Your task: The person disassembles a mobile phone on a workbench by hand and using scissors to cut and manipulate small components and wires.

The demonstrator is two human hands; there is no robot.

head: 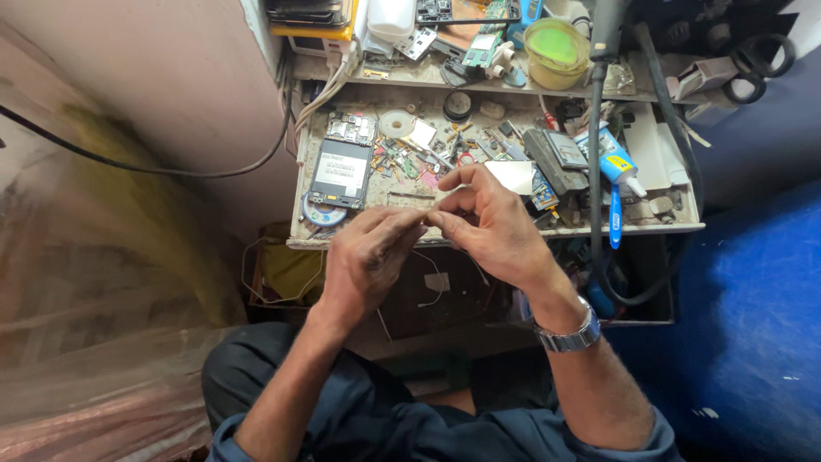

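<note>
A pale plaster wall [171, 94] with a black cable [128, 167] across it stands left of a grimy, cluttered tabletop [393, 201] with a shelf [428, 73] above, blue floor [753, 325] at right, and perhaps plastic sheeting [94, 342] lower left.

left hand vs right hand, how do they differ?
The left hand has a bare wrist; the right hand has a metal wristwatch behind it. The left hand's fingers are curled in, the right hand's index finger arches higher. Both meet fingertip to fingertip at the edge of the cluttered workbench tray, pinching something too small to make out.
</note>
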